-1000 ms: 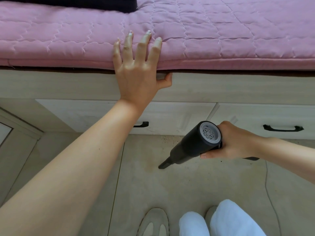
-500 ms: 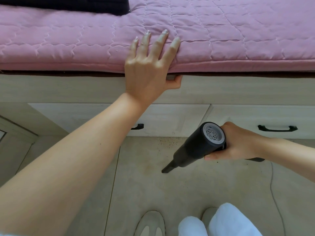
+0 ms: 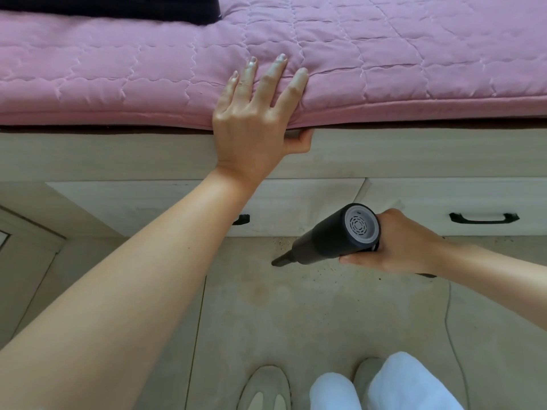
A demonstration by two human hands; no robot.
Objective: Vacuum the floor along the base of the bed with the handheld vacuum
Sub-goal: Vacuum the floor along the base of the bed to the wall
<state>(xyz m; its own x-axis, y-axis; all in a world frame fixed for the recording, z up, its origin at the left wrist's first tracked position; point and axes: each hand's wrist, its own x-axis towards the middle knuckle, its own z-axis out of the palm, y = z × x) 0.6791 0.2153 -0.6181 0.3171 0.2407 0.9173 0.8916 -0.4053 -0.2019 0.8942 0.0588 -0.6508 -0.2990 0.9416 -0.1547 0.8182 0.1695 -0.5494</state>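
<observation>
My right hand (image 3: 405, 244) grips the black handheld vacuum (image 3: 331, 238) by its handle. Its grey vented rear cap faces me. The narrow nozzle (image 3: 278, 260) points down and left, just above the beige floor (image 3: 296, 315) near the base of the bed (image 3: 148, 199). Dark specks of dirt (image 3: 279, 242) lie along that base, behind the nozzle and to its right. My left hand (image 3: 251, 128) rests on the edge of the pink quilted mattress pad (image 3: 118, 84), fingers straight on top and thumb under the edge.
The bed base has drawers with black handles (image 3: 484, 218). A dark fabric item (image 3: 118, 7) lies on the bed at the back left. A thin cable (image 3: 453, 335) runs over the floor at right. My shoes (image 3: 263, 389) and white-trousered knees (image 3: 408, 386) are at the bottom.
The vacuum nozzle has moved closer to the bed base and the dirt there. My left hand has slid a little to the right along the mattress edge.
</observation>
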